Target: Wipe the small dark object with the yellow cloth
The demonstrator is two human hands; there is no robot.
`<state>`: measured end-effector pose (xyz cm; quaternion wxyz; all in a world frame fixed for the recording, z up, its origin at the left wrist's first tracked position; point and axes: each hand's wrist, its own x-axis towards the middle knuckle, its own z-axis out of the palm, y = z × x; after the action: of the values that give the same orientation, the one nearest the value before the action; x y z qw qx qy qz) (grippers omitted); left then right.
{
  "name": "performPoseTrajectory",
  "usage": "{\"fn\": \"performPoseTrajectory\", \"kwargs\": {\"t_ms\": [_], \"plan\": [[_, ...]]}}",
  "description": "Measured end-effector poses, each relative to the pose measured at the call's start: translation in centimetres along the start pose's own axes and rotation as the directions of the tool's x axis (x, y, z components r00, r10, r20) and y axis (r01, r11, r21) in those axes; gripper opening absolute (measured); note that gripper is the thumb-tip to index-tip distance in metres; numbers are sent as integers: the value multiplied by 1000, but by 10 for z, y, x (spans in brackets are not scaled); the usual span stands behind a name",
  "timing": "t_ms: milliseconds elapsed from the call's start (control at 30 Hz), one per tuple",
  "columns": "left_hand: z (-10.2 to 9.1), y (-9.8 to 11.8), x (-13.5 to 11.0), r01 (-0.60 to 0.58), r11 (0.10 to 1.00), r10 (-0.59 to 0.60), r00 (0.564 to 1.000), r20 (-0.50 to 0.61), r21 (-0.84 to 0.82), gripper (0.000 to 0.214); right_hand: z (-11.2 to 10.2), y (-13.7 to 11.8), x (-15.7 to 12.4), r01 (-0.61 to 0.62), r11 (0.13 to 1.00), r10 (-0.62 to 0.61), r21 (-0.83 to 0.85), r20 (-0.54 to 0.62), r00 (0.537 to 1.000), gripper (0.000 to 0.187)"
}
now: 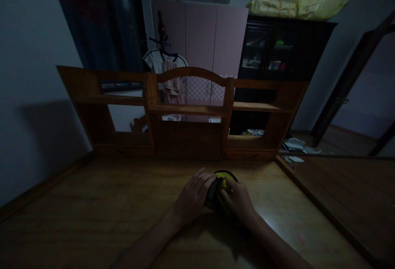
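Note:
A small black-and-yellow pouch-like item (211,194) is on the wooden desk top, with a dark curved rim around its yellow part. My left hand (195,192) wraps its left side, fingers over the top and thumb low near the desk. On the other side, my right hand (239,201) has its fingers closed at the yellow part, close to the rim. Both hands hide much of the item, and dim light keeps its exact kind unclear.
Along the desk's back edge stands a wooden shelf unit (188,108). The desk top (92,203) meets a wall on the left and has a raised edge strip (311,195) on the right. Behind are a pink wardrobe (200,34), a dark cabinet (290,50) and hanging clothes (154,59).

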<state>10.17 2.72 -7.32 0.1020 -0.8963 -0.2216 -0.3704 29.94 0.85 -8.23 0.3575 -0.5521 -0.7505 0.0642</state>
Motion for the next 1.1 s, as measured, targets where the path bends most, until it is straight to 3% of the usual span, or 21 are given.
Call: {"fn": "performPoseTrajectory", "kwargs": {"t_ms": [567, 767, 967, 1100], "plan": [[0, 4, 2, -38, 999, 37, 999, -37, -16, 74, -10, -18, 3, 104, 967, -114, 233, 32, 993, 15], [1, 0, 0, -24, 1000, 24, 999, -29, -19, 78, -6, -13, 1, 97, 977, -109, 189, 50, 993, 16], [2, 0, 1, 4, 1000, -5, 1000, -28, -21, 76, -3, -4, 1, 7, 999, -9, 33, 33, 999, 13], [1, 1, 1, 27, 999, -27, 999, -28, -26, 78, -3, -4, 1, 16, 999, -17, 44, 32, 999, 11]]}}
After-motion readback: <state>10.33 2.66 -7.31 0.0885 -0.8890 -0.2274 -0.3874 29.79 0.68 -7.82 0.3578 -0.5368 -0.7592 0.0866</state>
